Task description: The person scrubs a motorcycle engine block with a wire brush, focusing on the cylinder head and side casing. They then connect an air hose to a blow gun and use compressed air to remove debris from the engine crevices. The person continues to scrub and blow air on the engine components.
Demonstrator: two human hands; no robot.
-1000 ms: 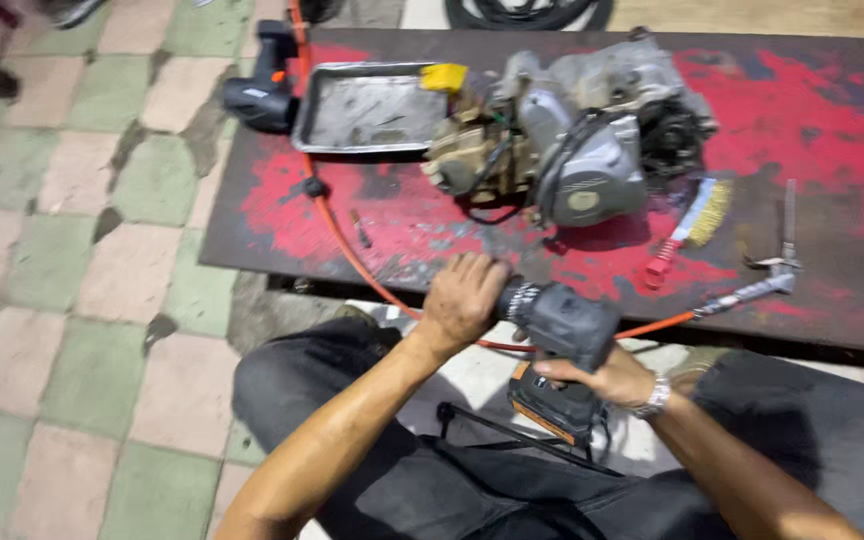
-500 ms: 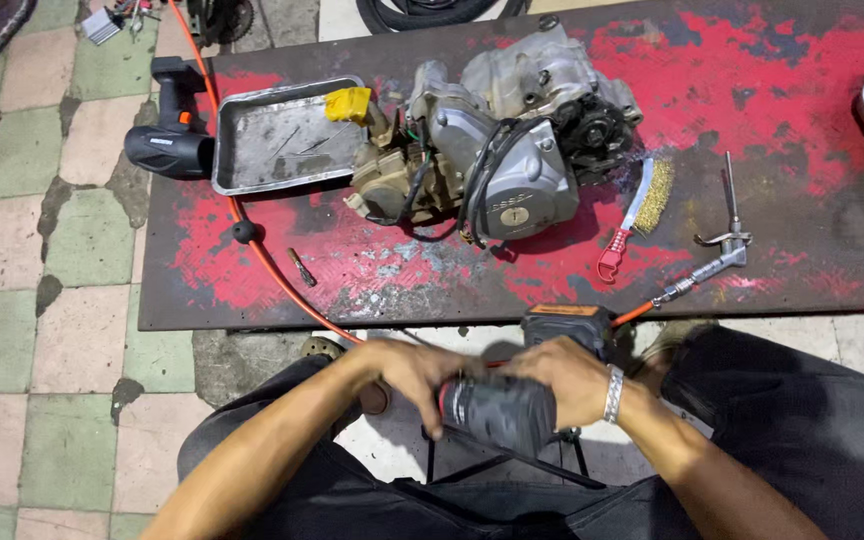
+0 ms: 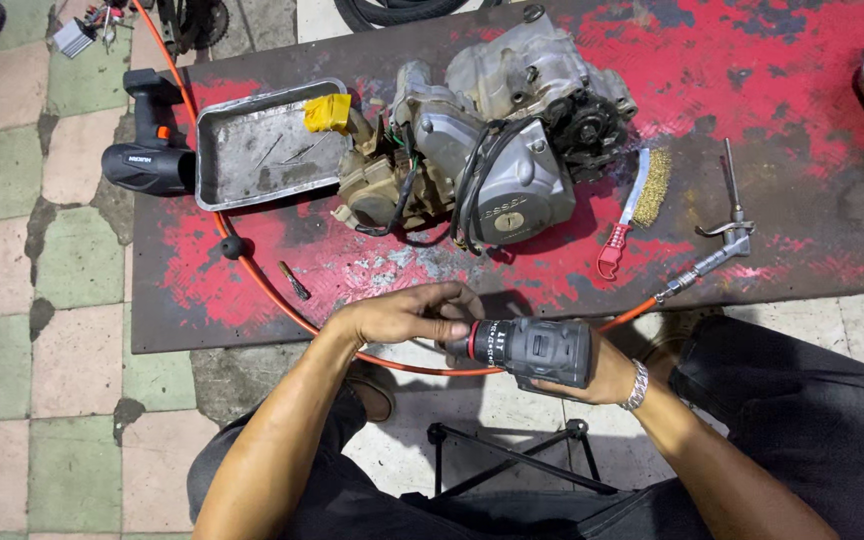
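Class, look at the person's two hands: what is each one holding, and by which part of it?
Both hold the dark cordless drill. The right hand grips it from beneath the body, where the handle is hidden; the left hand has its fingers on the front end by the red ring.

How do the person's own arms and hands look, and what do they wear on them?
Both forearms are bare, with no sleeves showing and no gloves on either hand. The right hand has a silver metal link bracelet around its wrist. The left hand shows no ring, watch or band. Below the arms, dark trousers cover the legs.
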